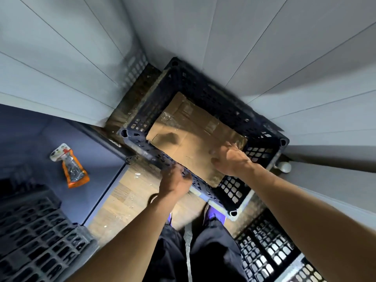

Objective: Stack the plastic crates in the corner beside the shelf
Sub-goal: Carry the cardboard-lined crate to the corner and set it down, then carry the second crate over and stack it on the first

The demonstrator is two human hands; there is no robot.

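Crate (203, 94) in corner — left hand (175, 183) fingers curled over near rim; right hand (230, 159) on cardboard (189, 127) inside, finger state unclear.

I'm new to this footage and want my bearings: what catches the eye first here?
A dark plastic crate sits in the wall corner, with brown cardboard lining its bottom. The left hand grips its near rim while the right hand reaches inside onto the cardboard. An orange packet lies on the blue shelf at left.
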